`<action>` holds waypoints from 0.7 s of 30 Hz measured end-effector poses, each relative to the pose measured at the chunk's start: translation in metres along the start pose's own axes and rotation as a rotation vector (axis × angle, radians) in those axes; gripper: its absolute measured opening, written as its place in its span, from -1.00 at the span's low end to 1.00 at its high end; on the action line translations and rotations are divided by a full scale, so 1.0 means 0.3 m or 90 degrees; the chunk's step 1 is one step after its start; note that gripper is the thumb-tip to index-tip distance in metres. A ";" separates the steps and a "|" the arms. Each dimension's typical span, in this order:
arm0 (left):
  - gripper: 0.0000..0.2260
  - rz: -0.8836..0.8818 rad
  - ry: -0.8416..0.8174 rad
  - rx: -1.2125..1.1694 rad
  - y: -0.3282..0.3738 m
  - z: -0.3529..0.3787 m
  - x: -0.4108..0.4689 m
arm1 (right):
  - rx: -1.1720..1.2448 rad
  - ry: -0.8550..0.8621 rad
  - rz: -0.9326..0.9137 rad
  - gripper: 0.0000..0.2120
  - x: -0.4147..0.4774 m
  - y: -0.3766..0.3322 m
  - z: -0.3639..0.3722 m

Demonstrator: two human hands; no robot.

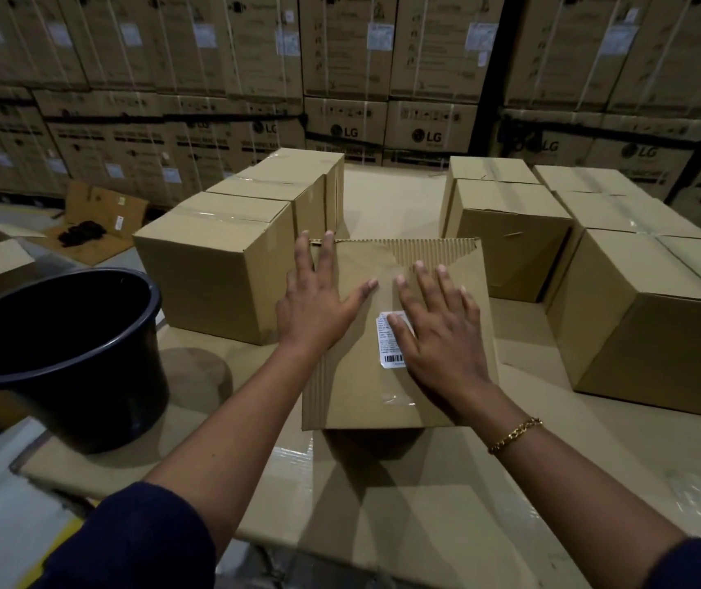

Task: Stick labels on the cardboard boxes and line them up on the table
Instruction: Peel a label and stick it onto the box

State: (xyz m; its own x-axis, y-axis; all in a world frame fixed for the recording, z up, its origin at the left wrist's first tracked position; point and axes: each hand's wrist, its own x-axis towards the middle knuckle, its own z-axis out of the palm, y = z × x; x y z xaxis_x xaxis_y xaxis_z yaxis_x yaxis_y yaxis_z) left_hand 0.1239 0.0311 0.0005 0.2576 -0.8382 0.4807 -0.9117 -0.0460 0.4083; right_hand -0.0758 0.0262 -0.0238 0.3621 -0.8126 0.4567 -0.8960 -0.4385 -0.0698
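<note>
Now pressing the barcode label onto the middle cardboard box.
Both hands lie flat with fingers spread. My right hand covers part of the label, and my left hand steadies the box top beside it. The box sits near me on the counter, between two rows of boxes. Its far flap is torn, with the corrugation showing. Next, I judge, it needs sliding into a row.

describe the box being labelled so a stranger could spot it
Start at the table, with rows of sealed boxes at its left and right. Between them, nearest the person, one box has the left hand and right hand flat on top. It alone shows a white barcode label and torn, ribbed cardboard along its far edge.
</note>
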 end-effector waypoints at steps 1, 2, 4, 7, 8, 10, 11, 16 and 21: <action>-0.15 -0.001 -0.001 -0.002 0.000 0.003 0.004 | 0.013 0.013 -0.004 -0.44 -0.012 0.000 -0.003; -0.15 0.000 -0.001 -0.001 -0.001 0.005 0.007 | 0.033 0.031 -0.006 -0.47 -0.017 0.002 -0.008; -0.15 0.000 -0.003 -0.001 -0.001 0.006 0.012 | 0.073 0.055 0.000 -0.49 0.005 0.012 -0.023; -0.15 -0.001 -0.011 0.004 0.002 0.002 0.013 | 0.038 0.003 0.033 -0.37 0.075 0.019 -0.043; -0.15 -0.002 -0.011 0.005 0.002 0.001 0.014 | 0.021 -0.016 0.040 -0.35 0.090 0.017 -0.042; -0.15 -0.005 -0.013 0.001 0.002 0.001 0.014 | 0.012 -0.019 0.043 -0.35 0.088 0.007 -0.034; -0.15 -0.006 -0.015 -0.001 0.002 0.001 0.013 | 0.016 -0.009 0.043 -0.37 0.075 0.000 -0.030; -0.15 -0.008 -0.014 0.003 0.004 0.000 0.013 | 0.101 0.047 0.022 -0.55 0.043 -0.009 -0.026; -0.15 -0.009 -0.016 0.001 0.005 0.002 0.019 | 0.152 0.074 0.077 -0.45 0.123 -0.011 -0.071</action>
State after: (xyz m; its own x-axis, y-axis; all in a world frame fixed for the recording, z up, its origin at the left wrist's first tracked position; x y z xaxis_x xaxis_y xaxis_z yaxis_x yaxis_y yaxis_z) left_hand 0.1236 0.0259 0.0034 0.2622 -0.8506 0.4559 -0.9087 -0.0585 0.4134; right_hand -0.0651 0.0059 0.0122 0.2121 -0.8208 0.5304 -0.8400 -0.4305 -0.3303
